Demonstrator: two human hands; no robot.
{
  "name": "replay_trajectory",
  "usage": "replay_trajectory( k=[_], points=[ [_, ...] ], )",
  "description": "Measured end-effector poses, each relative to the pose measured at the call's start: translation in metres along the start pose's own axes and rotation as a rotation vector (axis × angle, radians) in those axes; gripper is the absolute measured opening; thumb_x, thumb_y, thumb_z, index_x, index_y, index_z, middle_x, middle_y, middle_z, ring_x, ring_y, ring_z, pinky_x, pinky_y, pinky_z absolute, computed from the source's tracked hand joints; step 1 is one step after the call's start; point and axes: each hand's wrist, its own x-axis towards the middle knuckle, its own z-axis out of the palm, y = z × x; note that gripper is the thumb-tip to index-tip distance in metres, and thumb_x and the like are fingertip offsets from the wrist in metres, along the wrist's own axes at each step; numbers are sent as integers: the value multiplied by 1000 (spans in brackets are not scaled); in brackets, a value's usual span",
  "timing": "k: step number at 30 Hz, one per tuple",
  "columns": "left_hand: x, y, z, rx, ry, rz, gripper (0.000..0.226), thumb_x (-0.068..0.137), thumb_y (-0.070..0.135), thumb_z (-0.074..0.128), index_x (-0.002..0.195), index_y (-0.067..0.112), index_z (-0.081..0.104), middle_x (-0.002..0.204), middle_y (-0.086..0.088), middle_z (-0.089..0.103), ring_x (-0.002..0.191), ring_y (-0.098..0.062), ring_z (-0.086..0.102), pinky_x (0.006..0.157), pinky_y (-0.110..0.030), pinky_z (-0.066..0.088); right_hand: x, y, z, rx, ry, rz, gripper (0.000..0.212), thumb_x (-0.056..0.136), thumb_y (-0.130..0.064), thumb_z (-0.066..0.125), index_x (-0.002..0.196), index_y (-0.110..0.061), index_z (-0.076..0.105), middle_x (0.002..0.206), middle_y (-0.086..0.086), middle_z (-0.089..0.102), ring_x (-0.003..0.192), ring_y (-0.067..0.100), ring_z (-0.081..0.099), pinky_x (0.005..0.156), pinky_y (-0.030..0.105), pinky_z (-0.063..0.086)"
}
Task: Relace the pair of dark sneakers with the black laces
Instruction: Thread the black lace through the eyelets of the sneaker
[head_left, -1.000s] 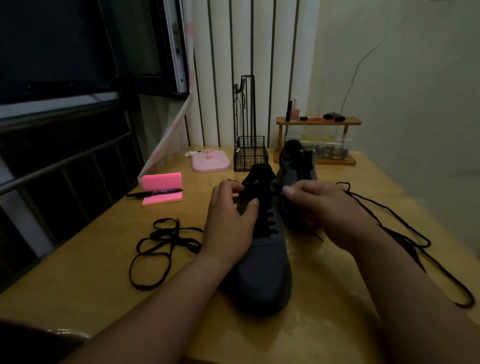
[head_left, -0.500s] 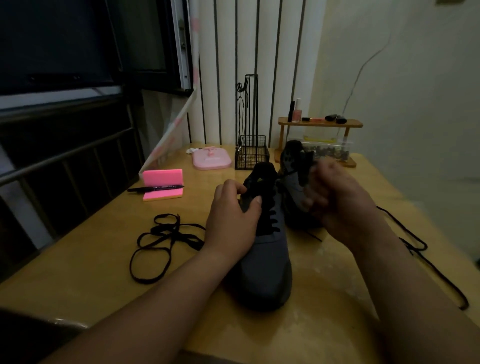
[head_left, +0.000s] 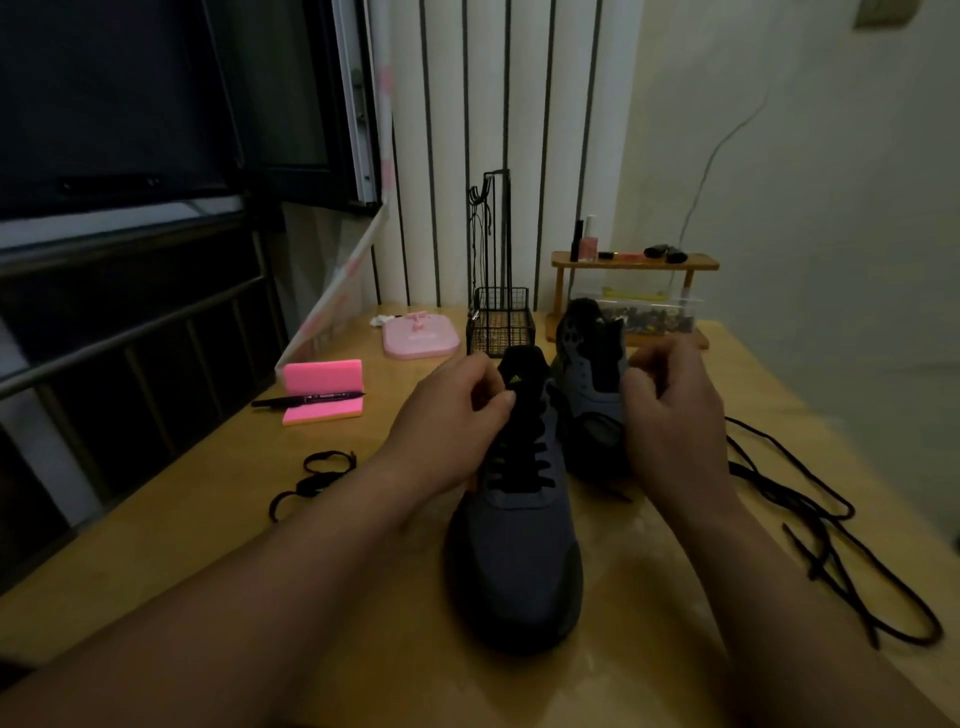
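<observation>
On table (head_left: 208, 545) — two sneakers (head_left: 514, 561), two lace tangles (head_left: 831, 525).

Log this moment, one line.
left hand pinches near sneaker top | right hand curled by far sneaker, hold unclear | loose black lace at right

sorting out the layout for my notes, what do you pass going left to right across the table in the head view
coiled lace → pink tray → wire basket → far sneaker → loose lace
</observation>
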Motion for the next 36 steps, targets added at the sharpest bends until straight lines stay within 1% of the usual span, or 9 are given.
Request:
replay_trajectory(
  k=[5, 11, 16, 19, 22, 25, 28, 33, 36],
  points=[
    [5, 8, -9, -198, -65, -87, 12, 103, 16, 58, 97, 5, 56, 80, -6, 61, 61, -6, 53, 55, -21, 44, -14, -6, 10, -204, -529, 58, 40, 89, -65, 66, 89, -27, 53, 77, -4, 60, 66, 9, 56, 60, 36, 49],
    [15, 9, -24, -87, -277, -146, 25, 100, 35, 67, 85, 16, 61, 75, 1, 57, 67, -6, 52, 66, -26, 46, -15, -6, 16, -247, -527, 135, 45, 88, -62, 70, 86, -20, 52, 77, 0, 64, 70, 17, 62, 62, 40, 52],
    [14, -10, -29, -1060, -91, -507, 21, 100, 20, 59, 79, 20, 54, 72, -2, 48, 70, -15, 48, 76, -33, 45, -15, -3, 16, -240, -545, 208, 49, 86, -66, 69, 83, -20, 51, 75, 4, 69, 62, 18, 69, 66, 51, 60],
    [2, -24, -31, -605, -238, -447, 38, 101, 47, 61, 77, 19, 59, 63, -1, 40, 62, -15, 37, 69, -33, 37, -15, -4, 17, -230, -551, 206, 50, 86, -65, 70, 81, -20, 49, 76, 5, 68, 63, 19, 68, 65, 51, 59],
    [-1, -17, -35, -300, -296, -323, 40, 99, 51, 63, 73, 22, 69, 68, 6, 57, 71, -11, 50, 78, -33, 43, -15, -3, 16, -198, -550, 222, 50, 86, -64, 70, 81, -20, 48, 76, 5, 67, 64, 21, 68, 65, 53, 60],
    [4, -11, -37, -754, -52, -365, 34, 103, 27, 60, 71, 19, 61, 75, 0, 62, 81, -14, 61, 92, -40, 47, -15, -3, 15, -187, -555, 224, 50, 86, -64, 71, 80, -20, 47, 74, 4, 65, 63, 21, 67, 65, 52, 59],
    [9, -21, -44, -1295, 229, -562, 30, 103, 16, 53, 73, 19, 53, 58, 1, 42, 54, -16, 46, 79, -38, 52, -16, -3, 16, -189, -552, 224, 49, 87, -63, 71, 81, -20, 48, 75, 4, 66, 63, 20, 68, 65, 50, 58],
    [-2, -25, -42, -465, -300, -488, 39, 102, 48, 60, 88, 12, 63, 59, 4, 36, 51, -13, 34, 64, -29, 48, -15, -1, 17, -208, -547, 197, 49, 88, -63, 70, 81, -20, 47, 74, 5, 66, 60, 18, 67, 62, 47, 58],
    [0, -24, -39, -673, -45, -540, 30, 105, 32, 60, 81, 14, 59, 58, 6, 42, 51, -12, 35, 56, -27, 37, -16, 0, 17, -207, -547, 198, 50, 88, -64, 70, 81, -20, 47, 73, 6, 66, 58, 18, 66, 60, 46, 57]
  ],
)
